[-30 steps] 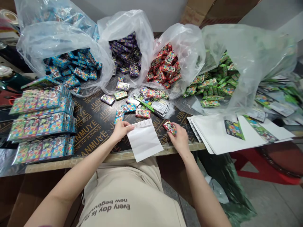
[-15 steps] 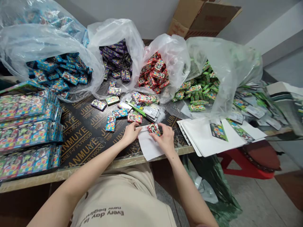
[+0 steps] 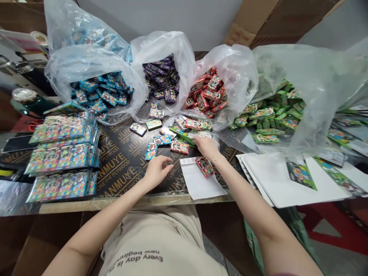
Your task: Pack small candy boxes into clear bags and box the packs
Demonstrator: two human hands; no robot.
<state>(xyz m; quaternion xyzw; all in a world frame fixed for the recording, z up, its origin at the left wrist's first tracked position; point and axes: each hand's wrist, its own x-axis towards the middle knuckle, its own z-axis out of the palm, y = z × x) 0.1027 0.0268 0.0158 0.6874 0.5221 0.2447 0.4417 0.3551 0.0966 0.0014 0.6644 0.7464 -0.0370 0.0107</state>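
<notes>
My left hand point(image 3: 157, 171) hovers at the table with fingers loosely curved and apart, holding nothing. Just beyond it lie a blue printed small box point(image 3: 151, 151) and a red one point(image 3: 179, 147). My right hand point(image 3: 207, 148) reaches over a loose pile, its fingers closed at the right end of a flat green-edged card point(image 3: 183, 135); the fingertips are partly hidden. Under my right wrist, a small red printed box point(image 3: 204, 167) rests on a white sheet of paper point(image 3: 198, 184) near the table's front edge.
Plastic bags of blue point(image 3: 97, 90), purple point(image 3: 161, 74), red point(image 3: 207, 90) and green point(image 3: 280, 109) small boxes line the back. Wrapped packs point(image 3: 61, 163) are stacked left, near a dark bottle point(image 3: 27, 99). White boards point(image 3: 267, 180) with green cards lie right.
My right hand has let go of the red box and moved up to the pile. My left hand has come off the paper's edge. The view has shifted left.
</notes>
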